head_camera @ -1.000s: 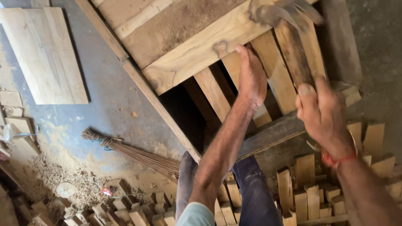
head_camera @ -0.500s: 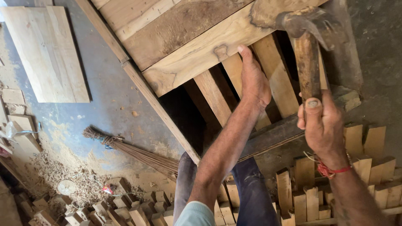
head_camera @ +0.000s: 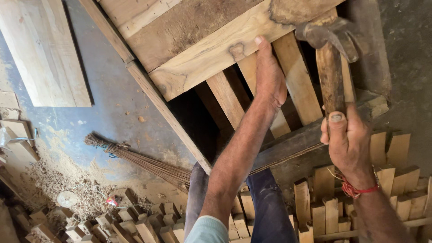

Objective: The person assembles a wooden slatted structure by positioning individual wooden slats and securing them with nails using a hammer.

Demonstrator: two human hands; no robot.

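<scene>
Wooden frame [head_camera: 216, 49], slatted, on dusty blue floor [head_camera: 108, 112]. Left hand [head_camera: 269, 76] flat, ungripping, pressed on a slat at the frame's crossboard edge. Right hand [head_camera: 348, 144] clenched around hammer [head_camera: 330, 67], head over the frame's right end. Twig broom [head_camera: 139, 159] lower left of the frame; cut blocks [head_camera: 396, 180] below it.

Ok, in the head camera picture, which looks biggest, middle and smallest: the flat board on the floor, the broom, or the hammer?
1. The flat board, top left, cut off by the edge.
2. The broom and the hammer look about alike. The hammer is nearer the camera, held in the right hand, and the broom is partly hidden, so I won't rank them.
</scene>
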